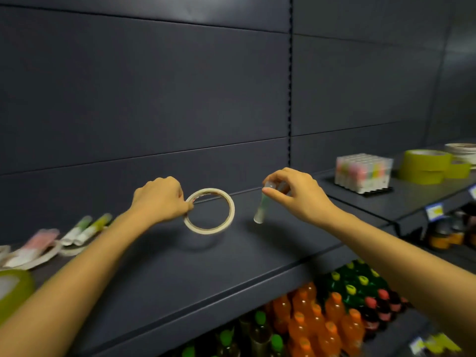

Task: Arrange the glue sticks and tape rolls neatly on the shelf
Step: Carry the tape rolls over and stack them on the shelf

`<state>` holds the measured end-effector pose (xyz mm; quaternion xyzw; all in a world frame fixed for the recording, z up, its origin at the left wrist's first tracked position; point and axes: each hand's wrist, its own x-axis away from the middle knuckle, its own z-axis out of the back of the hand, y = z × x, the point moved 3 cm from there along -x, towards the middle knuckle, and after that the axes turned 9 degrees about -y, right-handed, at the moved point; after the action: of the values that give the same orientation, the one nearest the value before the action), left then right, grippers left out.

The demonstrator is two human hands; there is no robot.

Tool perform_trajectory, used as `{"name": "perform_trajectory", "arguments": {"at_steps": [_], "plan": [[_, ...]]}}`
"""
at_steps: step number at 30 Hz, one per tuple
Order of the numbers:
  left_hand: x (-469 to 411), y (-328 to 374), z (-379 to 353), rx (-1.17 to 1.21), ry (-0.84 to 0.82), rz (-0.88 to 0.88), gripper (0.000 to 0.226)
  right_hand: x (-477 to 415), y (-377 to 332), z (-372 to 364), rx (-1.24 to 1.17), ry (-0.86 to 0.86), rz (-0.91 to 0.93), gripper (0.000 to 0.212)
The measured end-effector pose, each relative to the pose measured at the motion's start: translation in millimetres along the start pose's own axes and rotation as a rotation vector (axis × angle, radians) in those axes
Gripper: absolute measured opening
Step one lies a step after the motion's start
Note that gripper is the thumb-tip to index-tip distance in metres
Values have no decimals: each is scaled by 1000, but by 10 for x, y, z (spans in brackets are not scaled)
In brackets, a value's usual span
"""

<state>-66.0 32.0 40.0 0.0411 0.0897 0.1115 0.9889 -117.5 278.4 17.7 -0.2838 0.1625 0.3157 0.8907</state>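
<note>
Olive-green tape roll [13, 287] lies at the left end of the dark grey metal shelf [257, 253]. Over the shelf's middle, the left hand [159, 199] has its grip pinched on a thin cream tape ring [206, 231]. The right hand [296, 194] has its grip pinched on the top of a tilted translucent green glue stick [262, 210], whose lower end is near the shelf.

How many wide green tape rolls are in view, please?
4: upper roll stacked on lower roll, smaller roll beside them, far right; left-edge roll. Others may be hidden.
</note>
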Motion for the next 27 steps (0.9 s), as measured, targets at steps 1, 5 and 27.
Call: {"name": "perform_trajectory", "arguments": {"at_steps": [1, 5, 27], "plan": [[-31, 191, -42, 16, 1, -21, 39, 79, 156, 126, 16, 4, -18, 16], [-154, 1015, -239, 99, -19, -90, 39, 380, 772, 667, 84, 10, -68, 16], [-577, 3048, -738, 73, -71, -18, 26, 434, 2688, 1564, 71, 34, -6, 22]]}}
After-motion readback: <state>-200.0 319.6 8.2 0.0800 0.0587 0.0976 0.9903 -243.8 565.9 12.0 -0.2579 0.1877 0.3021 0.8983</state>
